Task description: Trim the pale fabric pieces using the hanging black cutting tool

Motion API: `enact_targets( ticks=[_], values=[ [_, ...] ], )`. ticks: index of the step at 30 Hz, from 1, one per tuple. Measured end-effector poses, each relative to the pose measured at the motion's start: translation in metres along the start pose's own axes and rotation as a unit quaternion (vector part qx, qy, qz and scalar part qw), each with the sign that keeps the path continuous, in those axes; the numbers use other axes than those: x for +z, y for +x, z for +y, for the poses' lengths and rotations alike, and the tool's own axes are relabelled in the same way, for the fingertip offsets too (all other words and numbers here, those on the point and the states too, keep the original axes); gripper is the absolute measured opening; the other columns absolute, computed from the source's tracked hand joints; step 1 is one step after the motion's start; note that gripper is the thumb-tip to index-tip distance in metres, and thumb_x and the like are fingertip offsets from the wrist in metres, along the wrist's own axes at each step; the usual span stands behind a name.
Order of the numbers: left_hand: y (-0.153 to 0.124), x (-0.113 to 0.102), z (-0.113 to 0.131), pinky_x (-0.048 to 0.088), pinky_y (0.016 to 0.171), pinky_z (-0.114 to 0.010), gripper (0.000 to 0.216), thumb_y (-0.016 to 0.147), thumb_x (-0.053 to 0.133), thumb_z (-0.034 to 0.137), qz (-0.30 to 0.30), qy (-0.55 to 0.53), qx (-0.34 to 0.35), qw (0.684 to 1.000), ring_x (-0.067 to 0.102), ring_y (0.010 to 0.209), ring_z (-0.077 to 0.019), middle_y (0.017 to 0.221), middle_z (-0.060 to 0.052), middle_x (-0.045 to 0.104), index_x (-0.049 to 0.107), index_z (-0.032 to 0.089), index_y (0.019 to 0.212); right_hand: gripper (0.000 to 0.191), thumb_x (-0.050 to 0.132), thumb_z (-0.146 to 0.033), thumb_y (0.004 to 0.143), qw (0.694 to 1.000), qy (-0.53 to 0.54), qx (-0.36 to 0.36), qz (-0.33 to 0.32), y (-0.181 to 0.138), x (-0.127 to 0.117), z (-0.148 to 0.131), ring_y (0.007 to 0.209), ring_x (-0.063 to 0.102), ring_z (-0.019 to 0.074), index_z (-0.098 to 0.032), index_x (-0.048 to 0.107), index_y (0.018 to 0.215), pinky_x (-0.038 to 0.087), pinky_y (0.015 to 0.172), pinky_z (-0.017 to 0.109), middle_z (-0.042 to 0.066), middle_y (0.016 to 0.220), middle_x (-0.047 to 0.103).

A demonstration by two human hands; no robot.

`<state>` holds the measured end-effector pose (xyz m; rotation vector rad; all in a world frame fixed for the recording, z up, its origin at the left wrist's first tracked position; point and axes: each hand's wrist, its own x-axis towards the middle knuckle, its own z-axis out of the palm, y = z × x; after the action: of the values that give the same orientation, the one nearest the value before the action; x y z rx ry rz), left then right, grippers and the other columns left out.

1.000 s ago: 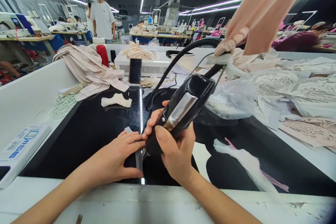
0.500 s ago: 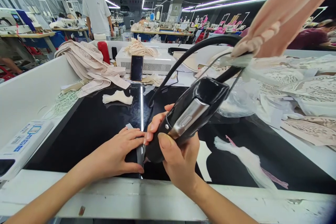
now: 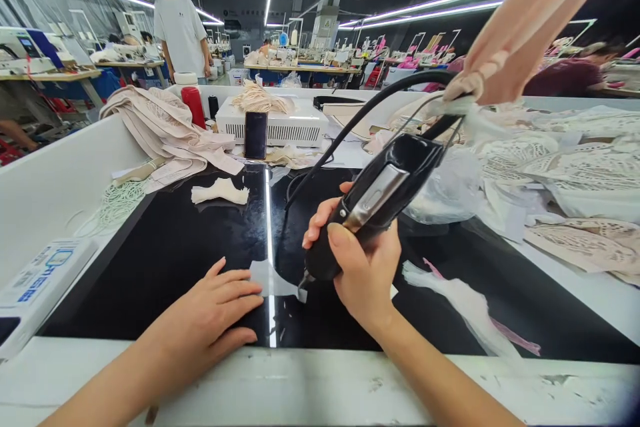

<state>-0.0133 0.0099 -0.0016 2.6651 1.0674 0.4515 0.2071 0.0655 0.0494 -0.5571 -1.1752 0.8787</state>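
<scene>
My right hand is wrapped round a black corded hand tool with a silver side plate. The tool is tilted, and its small metal tip meets the right end of a thin translucent white fabric piece; whether it touches I cannot tell. My left hand lies open on the glossy black board, fingers apart, fingertips at the fabric's left edge. Behind my right hand a white scrap is mostly hidden. Farther right lies a crumpled white and pink fabric strip.
A black cable arches from the tool, by a hanging pink cloth. Lace pieces are piled right, folded pink fabric left. A phone leans on a white box. A person stands beyond.
My right hand has moved the tool right and slightly up. My left hand has shifted left and flattened. The translucent fabric, earlier a narrow strip between the hands, now lies spread wider.
</scene>
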Motion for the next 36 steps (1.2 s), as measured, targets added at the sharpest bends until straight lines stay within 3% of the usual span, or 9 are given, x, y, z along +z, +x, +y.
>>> enact_targets(
  ticks=[6,12,19,31,36],
  values=[
    [0.011,-0.006,0.012,0.030,0.123,-0.042,0.026,0.105,0.042,0.019,0.036,-0.066,-0.002,0.997,0.067,0.104,-0.0132,0.111,0.002,0.072,0.064,0.026,0.118,0.029,0.076,-0.029,0.081,1.000,0.003,-0.009,0.024,0.010,0.001,0.000,0.059,0.060,0.0117,-0.026,0.054,0.099,0.055,0.053,0.027,-0.005,0.080,0.064],
    [0.022,-0.003,-0.007,0.046,0.110,-0.034,0.026,0.101,0.054,0.023,0.021,-0.103,-0.012,0.994,0.059,0.119,-0.0178,0.126,-0.002,0.066,0.062,0.026,0.125,0.027,0.072,-0.024,0.082,0.998,0.046,0.028,-0.011,-0.005,0.024,-0.007,0.059,0.058,0.0109,-0.027,0.050,0.097,0.054,0.053,0.026,-0.006,0.078,0.062],
    [0.023,-0.002,-0.007,0.040,0.117,-0.040,0.033,0.098,0.061,0.028,-0.030,-0.104,-0.005,0.994,0.048,0.133,-0.0227,0.136,-0.006,0.061,0.061,0.025,0.131,0.034,0.075,-0.025,0.079,0.996,0.039,0.061,-0.044,-0.019,0.032,-0.006,0.061,0.059,0.0112,-0.027,0.048,0.100,0.054,0.059,0.029,-0.006,0.081,0.062],
    [0.021,0.000,-0.008,0.039,0.117,-0.043,0.034,0.099,0.059,0.030,-0.024,-0.099,-0.006,0.995,0.048,0.134,-0.0242,0.138,-0.007,0.060,0.061,0.025,0.132,0.032,0.068,-0.020,0.082,0.996,0.023,0.050,-0.065,-0.023,0.029,-0.011,0.061,0.060,0.0121,-0.027,0.045,0.103,0.054,0.057,0.030,-0.005,0.080,0.061],
    [0.023,-0.001,-0.008,0.031,0.121,-0.046,0.033,0.101,0.055,0.028,-0.027,-0.080,-0.014,0.996,0.049,0.135,-0.0230,0.139,-0.005,0.062,0.060,0.027,0.133,0.030,0.069,-0.020,0.079,0.998,-0.032,0.038,-0.044,-0.016,0.026,-0.007,0.060,0.059,0.0127,-0.026,0.046,0.097,0.054,0.058,0.031,-0.004,0.079,0.060]
  ],
)
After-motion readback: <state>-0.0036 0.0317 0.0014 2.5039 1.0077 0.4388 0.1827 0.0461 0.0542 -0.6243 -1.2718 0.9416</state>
